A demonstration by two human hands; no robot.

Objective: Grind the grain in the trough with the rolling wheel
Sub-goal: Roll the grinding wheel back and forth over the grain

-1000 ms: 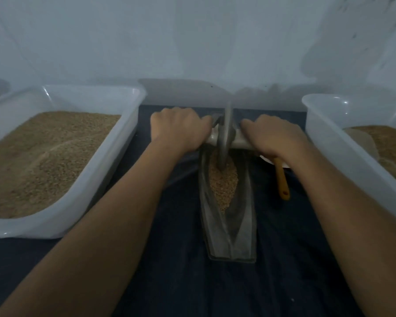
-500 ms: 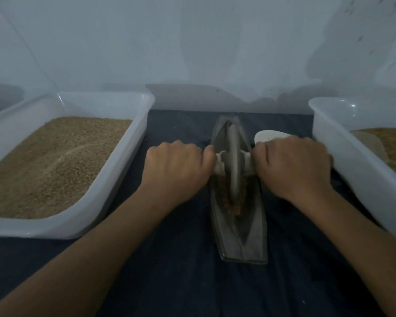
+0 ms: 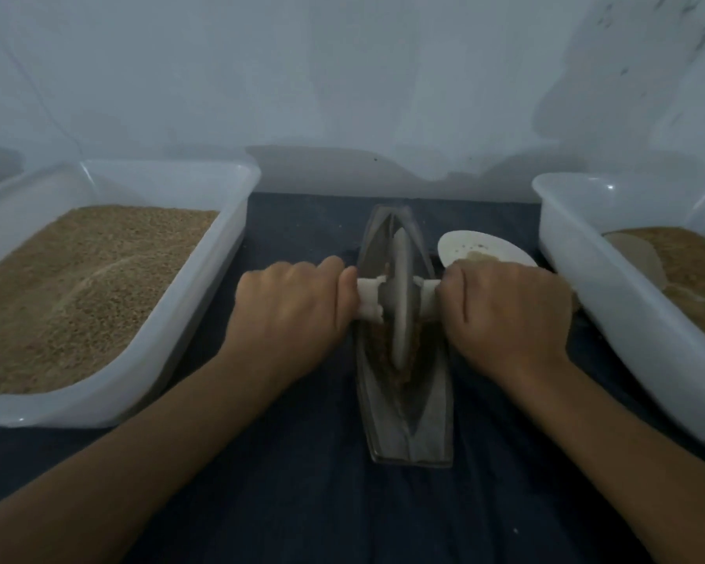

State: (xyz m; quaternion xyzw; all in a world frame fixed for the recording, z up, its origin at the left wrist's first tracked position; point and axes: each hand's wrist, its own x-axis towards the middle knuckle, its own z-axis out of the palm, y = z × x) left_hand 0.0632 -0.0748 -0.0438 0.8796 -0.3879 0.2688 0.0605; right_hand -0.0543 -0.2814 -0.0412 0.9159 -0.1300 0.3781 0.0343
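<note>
A long, boat-shaped grey metal trough (image 3: 408, 405) is seen in the middle of the dark blue tabletop (image 3: 302, 502). Its long axis runs from the near edge to the far edge. Brown grain (image 3: 399, 374) is piled in its groove. A flat grey stone rolling wheel (image 3: 400, 295) is stood upright in the groove, about halfway along. A pale round handle bar (image 3: 369, 298) is pushed through the wheel and lies crosswise, pointing at the left and right edges.

The left hand (image 3: 290, 315) is curled tight around the left end of the bar. The right hand (image 3: 505, 311) is curled tight around the right end. Both hands are equally close to the wheel.

Because the trough lies near-to-far, the wheel probably has to be rolled straight along that line, with both hands pushed evenly so it is not tipped.

A white plate (image 3: 485, 248) is set just right of the trough.
</note>
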